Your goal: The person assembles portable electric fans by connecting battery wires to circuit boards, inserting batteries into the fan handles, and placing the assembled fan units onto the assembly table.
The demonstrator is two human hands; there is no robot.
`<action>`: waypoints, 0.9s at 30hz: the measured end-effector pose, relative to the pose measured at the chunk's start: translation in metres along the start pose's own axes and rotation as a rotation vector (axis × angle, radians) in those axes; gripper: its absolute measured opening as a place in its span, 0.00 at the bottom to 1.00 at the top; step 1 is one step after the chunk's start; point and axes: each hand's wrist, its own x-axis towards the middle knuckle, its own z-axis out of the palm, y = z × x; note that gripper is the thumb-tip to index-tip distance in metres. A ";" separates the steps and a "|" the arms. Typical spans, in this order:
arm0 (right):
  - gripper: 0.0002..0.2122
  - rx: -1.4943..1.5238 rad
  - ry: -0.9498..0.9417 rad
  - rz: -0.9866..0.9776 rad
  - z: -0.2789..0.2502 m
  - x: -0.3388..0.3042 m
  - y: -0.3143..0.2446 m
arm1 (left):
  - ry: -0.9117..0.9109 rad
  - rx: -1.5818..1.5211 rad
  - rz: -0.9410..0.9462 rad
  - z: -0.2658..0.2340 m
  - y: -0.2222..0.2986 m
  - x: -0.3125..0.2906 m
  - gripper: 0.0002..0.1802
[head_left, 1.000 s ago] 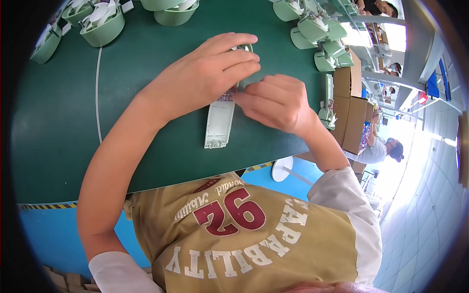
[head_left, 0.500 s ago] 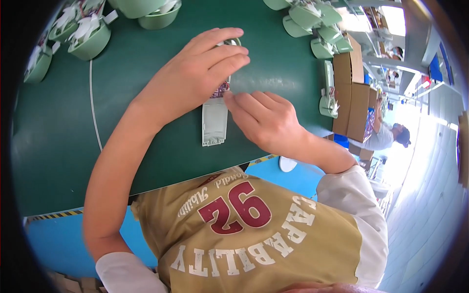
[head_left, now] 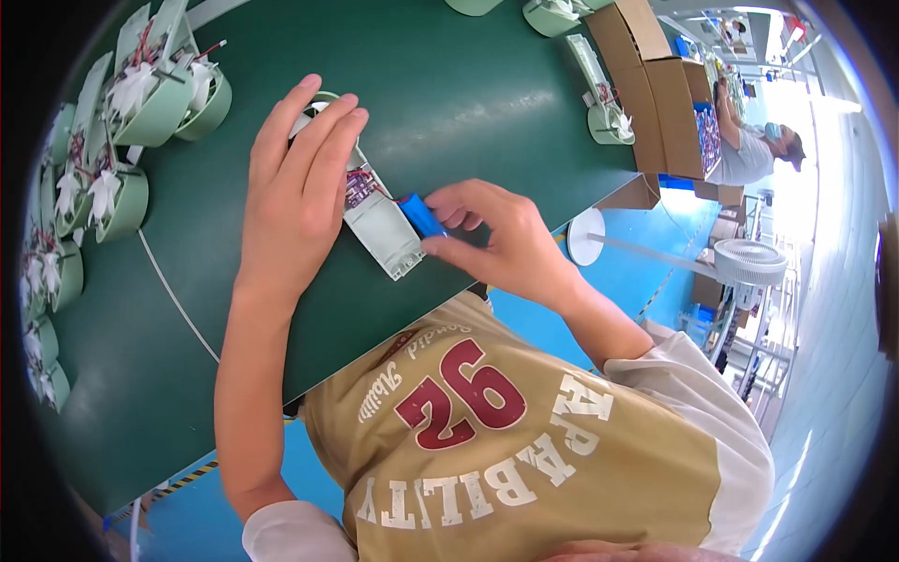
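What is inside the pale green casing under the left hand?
A purplish circuit board shows inside the casing, and something white at its round end. The left hand partly covers that end; what lies beneath cannot be seen.

From my end I see smooth, low-sheen plastic on the open pale casing (head_left: 382, 234), and here's a slick, plastic-looking blue skin on the cylindrical battery (head_left: 420, 214); the green table (head_left: 468, 112) runs smooth, softly glossy; matt cardboard on the brown box (head_left: 672, 112), creased cloth on the tan jersey (head_left: 646, 468).

Bright light, washed-out glare at right, soft sheen on green table (head_left: 506, 117), fisheye-bent edges, black rim
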 end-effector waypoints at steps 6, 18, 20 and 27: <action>0.17 -0.026 0.145 -0.083 -0.028 -0.008 -0.023 | 0.003 0.089 0.052 -0.013 0.011 0.012 0.20; 0.09 -0.281 0.343 -0.158 -0.022 0.001 0.049 | 0.100 -0.059 -0.030 -0.133 -0.010 0.148 0.12; 0.10 -0.149 0.282 -0.206 -0.035 0.026 0.026 | -0.109 -0.153 -0.331 -0.111 -0.072 0.190 0.16; 0.19 -0.240 0.392 -0.372 -0.140 0.252 -0.076 | -0.402 0.097 -1.066 -0.036 -0.260 0.273 0.62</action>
